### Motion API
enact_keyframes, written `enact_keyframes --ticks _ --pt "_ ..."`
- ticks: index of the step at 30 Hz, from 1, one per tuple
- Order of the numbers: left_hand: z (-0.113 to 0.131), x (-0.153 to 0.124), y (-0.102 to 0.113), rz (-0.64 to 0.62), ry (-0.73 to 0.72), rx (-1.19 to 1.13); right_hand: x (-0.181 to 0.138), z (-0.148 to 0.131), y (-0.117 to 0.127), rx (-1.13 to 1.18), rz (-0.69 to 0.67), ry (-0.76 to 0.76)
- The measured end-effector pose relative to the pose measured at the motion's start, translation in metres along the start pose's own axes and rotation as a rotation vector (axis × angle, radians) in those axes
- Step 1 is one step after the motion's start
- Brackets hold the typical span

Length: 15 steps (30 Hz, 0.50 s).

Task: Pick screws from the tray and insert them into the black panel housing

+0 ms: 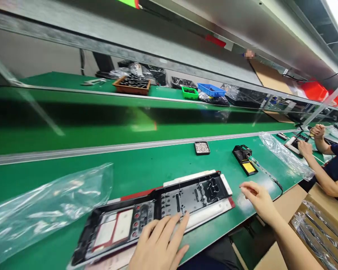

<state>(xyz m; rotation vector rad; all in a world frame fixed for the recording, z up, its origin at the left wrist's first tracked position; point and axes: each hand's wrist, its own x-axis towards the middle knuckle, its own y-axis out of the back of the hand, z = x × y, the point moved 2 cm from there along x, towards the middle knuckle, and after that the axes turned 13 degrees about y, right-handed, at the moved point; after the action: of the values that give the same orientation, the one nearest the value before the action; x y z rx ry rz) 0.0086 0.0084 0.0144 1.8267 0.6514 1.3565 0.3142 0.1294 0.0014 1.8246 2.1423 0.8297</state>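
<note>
**Q:** Green matting covers this whole bench, right? Where is the piece you are handling?

**Me:** Yes, green matting on the bench and on the shelf above. The long black plastic panel lies flat in front of me, lengthwise along the near edge, on top of a white and red tray. I judge the tray is there to keep the panel level and off the mat.

**Q:** And your hands?

**Me:** My left hand rests open, fingers spread, its tips pressing the panel's near edge, seemingly to stop it sliding. My right hand hovers just past the panel's right end, fingers loosely curled and holding nothing.

**Q:** What else sits close?

**Me:** 1 soldering iron stand with a yellow sponge is beyond my right hand, within easy reach. 1 small tray of screws sits farther back. Clear plastic bags lie at my left. A co-worker's hands work at the next station.

**Q:** Any brand or writing?

**Me:** None I can read; the panel's markings are blurred.
</note>
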Motion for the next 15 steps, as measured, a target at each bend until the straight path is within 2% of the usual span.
enact_keyframes --ticks 2,4,6,8,12,15 --pt "-0.006 -0.006 0.014 0.023 0.035 -0.027 0.003 -0.027 -0.008 -0.209 -0.103 0.311" --pt "-0.020 -0.013 0.027 0.033 0.131 -0.048 0.009 -0.046 -0.017 -0.428 -0.147 0.606" --pt "-0.044 -0.022 0.037 0.041 0.271 -0.029 0.019 -0.055 -0.026 -0.645 -0.144 0.887" --pt "-0.079 -0.036 0.043 0.028 0.415 0.045 0.031 -0.056 -0.035 -0.806 -0.158 1.122" --pt "-0.157 -0.081 0.057 -0.016 0.619 0.194 0.057 -0.046 -0.045 -0.850 -0.277 1.409" --pt "-0.189 -0.102 0.066 -0.041 0.678 0.170 0.065 -0.049 -0.046 -0.874 -0.429 1.487"
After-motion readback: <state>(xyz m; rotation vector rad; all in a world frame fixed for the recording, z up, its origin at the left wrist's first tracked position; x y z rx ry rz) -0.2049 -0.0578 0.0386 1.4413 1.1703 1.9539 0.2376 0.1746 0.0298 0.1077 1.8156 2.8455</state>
